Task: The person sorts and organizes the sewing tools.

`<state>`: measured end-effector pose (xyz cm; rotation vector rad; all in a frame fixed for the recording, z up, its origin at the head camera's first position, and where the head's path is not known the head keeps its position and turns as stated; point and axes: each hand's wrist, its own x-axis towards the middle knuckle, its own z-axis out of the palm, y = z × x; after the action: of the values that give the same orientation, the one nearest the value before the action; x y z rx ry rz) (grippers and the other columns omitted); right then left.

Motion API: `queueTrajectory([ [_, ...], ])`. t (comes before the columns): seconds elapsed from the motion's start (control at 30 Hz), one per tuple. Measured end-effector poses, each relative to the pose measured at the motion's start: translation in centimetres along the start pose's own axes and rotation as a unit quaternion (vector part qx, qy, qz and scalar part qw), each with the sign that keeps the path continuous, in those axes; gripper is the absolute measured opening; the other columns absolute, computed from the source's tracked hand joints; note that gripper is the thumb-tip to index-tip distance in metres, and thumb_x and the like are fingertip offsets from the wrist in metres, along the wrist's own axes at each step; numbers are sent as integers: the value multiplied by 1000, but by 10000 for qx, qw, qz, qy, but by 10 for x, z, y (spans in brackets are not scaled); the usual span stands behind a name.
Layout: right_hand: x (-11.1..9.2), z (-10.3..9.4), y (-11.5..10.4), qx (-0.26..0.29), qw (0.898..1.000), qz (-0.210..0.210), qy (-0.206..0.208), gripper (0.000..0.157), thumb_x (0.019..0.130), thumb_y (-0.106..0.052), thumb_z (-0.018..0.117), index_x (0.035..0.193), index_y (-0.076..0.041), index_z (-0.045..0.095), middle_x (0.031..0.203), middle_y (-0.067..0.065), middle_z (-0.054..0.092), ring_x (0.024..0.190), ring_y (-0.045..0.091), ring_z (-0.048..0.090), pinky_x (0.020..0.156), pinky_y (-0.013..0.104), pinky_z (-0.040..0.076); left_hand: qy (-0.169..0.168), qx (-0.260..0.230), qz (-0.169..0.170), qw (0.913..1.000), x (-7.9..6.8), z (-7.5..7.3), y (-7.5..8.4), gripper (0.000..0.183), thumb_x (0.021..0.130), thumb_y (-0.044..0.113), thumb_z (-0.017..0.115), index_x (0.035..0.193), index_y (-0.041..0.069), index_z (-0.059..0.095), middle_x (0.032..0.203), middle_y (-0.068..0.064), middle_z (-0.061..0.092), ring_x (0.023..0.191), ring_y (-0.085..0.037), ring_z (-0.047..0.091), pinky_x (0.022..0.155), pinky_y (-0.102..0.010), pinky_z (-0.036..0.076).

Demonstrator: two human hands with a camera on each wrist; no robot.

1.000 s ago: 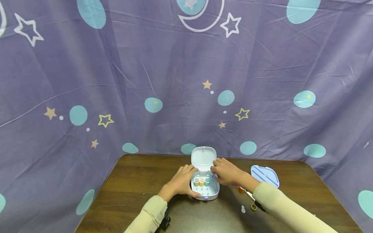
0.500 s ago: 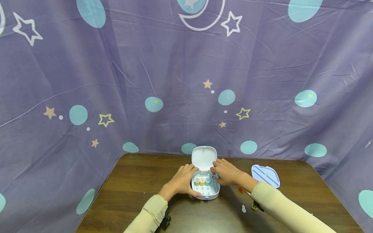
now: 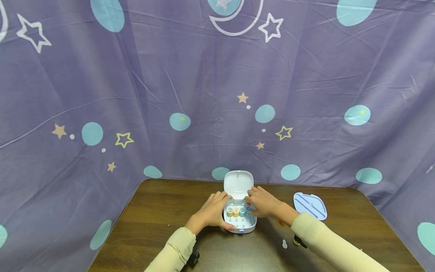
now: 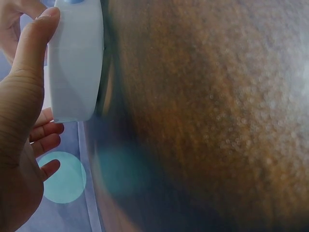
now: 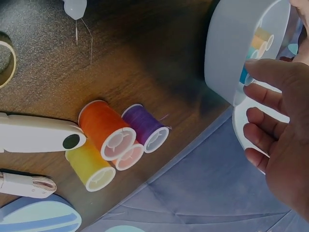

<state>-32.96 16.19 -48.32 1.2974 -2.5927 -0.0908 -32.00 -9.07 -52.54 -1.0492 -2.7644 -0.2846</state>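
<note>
Near loose spools (image 5: 100,124), the left hand (image 3: 211,211) grips a white case (image 5: 229,50); the right hand (image 3: 263,202) seemingly pinches a blue spool (image 5: 244,76).

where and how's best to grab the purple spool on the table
I'd come from straight above and pinch the purple spool across its two white ends. It lies on its side with both ends looking free, while the orange spool crowds one flank, so gripping round the thread looks tighter.
</note>
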Motion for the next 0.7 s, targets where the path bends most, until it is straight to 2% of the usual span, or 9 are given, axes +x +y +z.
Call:
queueTrajectory([
  [0.3,-1,6,-3,-385,9989,-128,249,28,76,-34,84,78,-20,59,77,-7,48,77,14,46,71,29,37,-16,-13,15,10000,0,0,0,106,63,77,80,140,10,54,129,-2,58,116,-16,50,107,-38,41],
  [0.7,1,11,-5,-771,9964,-148,313,30,75,-39,82,78,-22,58,77,-6,49,77,14,45,70,28,34,7,0,42,10000,-1,0,0,105,63,77,80,141,10,54,129,-2,58,116,-16,51,107,-39,41],
])
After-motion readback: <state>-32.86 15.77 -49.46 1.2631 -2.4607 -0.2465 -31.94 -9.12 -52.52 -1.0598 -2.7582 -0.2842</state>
